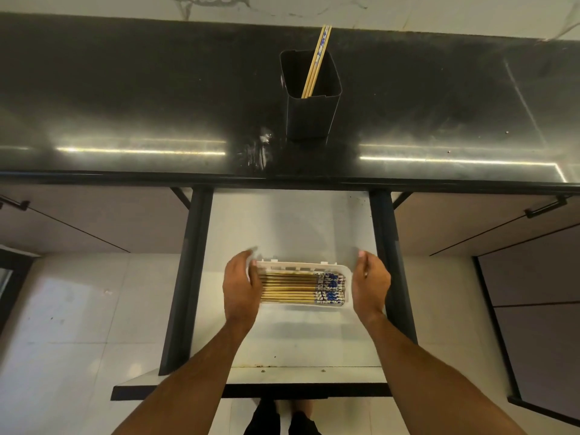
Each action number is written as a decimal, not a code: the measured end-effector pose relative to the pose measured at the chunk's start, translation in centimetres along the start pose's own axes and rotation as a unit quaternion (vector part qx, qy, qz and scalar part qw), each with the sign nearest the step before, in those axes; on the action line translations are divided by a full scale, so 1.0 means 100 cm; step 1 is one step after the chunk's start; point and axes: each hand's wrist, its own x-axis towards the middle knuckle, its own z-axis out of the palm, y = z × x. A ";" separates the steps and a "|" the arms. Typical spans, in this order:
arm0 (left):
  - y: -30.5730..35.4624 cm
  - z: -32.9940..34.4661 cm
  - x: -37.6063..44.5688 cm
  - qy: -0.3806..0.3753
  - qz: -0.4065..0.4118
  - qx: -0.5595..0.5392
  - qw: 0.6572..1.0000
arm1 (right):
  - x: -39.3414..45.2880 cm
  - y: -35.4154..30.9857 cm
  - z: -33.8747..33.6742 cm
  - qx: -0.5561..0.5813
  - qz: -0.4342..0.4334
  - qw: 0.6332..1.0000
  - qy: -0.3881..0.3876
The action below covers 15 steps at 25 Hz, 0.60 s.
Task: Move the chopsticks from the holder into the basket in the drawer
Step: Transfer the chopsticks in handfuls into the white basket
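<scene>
both hands are reaching down into the open drawer (pixel 282 227), one at each end of the white basket (pixel 332 267). the left hand (pixel 240 285) is sitting against the basket's left end, its fingers curving over that end and hiding it, but motion blur is smearing the fingertips, so i cannot tell whether it is actually gripping the rim or only touching it. the right hand (pixel 370 282) is hovering just beside the basket's right end, its fingers loosely extended and pointing away from the body, with a thin gap showing between palm and basket; it is holding nothing.

between the two hands, a row of chopsticks (pixel 292 287) is lying flat in the basket, side by side, their plain wooden ends pointing toward the left hand and their blue-and-white patterned ends toward the right hand.

well beyond both hands, on the dark glossy tabletop (pixel 125 98), the black holder (pixel 310 114) is standing upright. it is lying slightly nearer the right hand's side than the left's. the last chopsticks (pixel 317 61) are leaning in it, their patterned tops sticking out past its far rim.

below the wrists, the drawer's front panel is crossing under both forearms, and the person's feet are showing on the pale floor beneath it.
</scene>
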 end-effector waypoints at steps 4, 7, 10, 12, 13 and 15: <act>-0.001 0.009 0.001 0.038 -0.211 -0.121 0.969 | 0.003 0.002 0.002 0.148 0.285 0.947 -0.026; -0.003 0.014 -0.001 0.036 -0.240 -0.118 0.963 | -0.002 -0.001 0.007 0.152 0.306 0.938 -0.064; -0.003 0.016 0.000 0.034 -0.253 -0.111 0.960 | -0.006 -0.004 0.014 0.128 0.290 0.945 -0.085; -0.003 0.016 0.001 0.029 -0.257 -0.106 0.960 | -0.007 -0.004 0.016 0.107 0.271 0.953 -0.087; -0.004 0.016 0.001 0.027 -0.257 -0.104 0.960 | -0.008 -0.003 0.017 0.096 0.261 0.957 -0.087; -0.005 0.015 0.001 0.022 -0.260 -0.104 0.960 | -0.009 -0.001 0.017 0.075 0.241 0.964 -0.079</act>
